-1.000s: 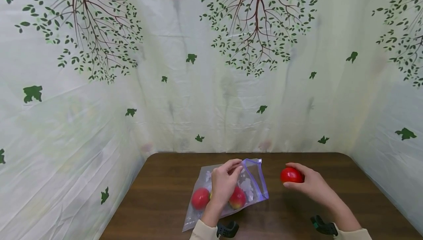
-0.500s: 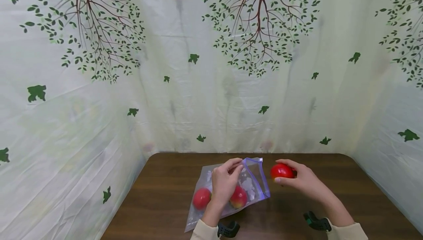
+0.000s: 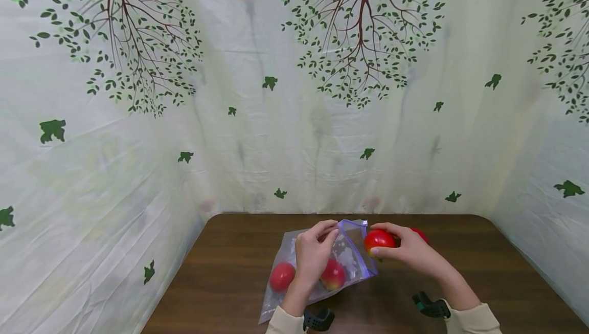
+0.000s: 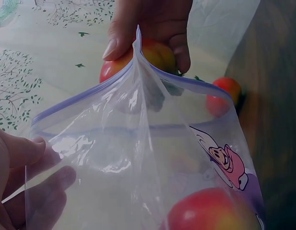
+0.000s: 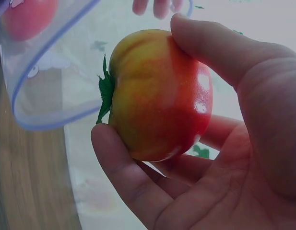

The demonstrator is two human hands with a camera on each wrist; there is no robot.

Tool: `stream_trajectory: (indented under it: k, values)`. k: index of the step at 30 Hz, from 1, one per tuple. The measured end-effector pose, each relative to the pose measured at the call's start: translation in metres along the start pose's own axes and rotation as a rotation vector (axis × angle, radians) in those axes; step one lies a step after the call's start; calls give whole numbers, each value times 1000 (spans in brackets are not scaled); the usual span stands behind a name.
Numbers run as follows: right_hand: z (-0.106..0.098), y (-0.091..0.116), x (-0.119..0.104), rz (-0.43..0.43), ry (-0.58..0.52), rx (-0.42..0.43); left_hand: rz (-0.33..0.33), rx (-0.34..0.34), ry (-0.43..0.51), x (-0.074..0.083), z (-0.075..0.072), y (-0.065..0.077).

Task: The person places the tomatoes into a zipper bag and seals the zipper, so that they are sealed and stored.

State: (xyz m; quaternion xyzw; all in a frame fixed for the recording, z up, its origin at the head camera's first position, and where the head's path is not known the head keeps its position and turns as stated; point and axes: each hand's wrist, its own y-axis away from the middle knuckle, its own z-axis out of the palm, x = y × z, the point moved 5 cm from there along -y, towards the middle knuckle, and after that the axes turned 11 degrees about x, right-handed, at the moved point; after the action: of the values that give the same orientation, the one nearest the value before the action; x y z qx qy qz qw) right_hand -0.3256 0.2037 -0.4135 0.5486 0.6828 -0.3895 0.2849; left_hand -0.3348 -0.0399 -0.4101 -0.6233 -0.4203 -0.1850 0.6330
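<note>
My left hand (image 3: 313, 252) pinches the upper edge of a clear zip bag (image 4: 109, 163) with a purple rim, lying on the table. The bag's mouth faces right and gapes. Inside are a red fruit (image 3: 282, 276) on the left and a red-and-yellow one (image 3: 333, 275) on the right, partly hidden by the left hand and forearm. My right hand (image 3: 411, 250) grips a red-and-yellow tomato (image 5: 157, 96) between thumb and fingers, right at the bag's mouth. Its green leafy top (image 5: 106, 91) points toward the opening.
Another red tomato (image 4: 224, 96) is on the brown wooden table (image 3: 221, 272), partly hidden behind the right hand in the head view. A pale curtain (image 3: 322, 134) printed with trees and leaves hangs around the table's far and side edges. Both wrists wear dark bands.
My right hand has moved left with the tomato, up to the bag's mouth. Another tomato now shows behind that hand. The left hand has stayed at the bag's edge.
</note>
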Motion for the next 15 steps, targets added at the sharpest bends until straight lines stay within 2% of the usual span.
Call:
stream_trajectory:
  k: [15]
  values:
    - [20, -6, -8, -28, -70, -72, -33, -8, 4, 1, -1, 1]
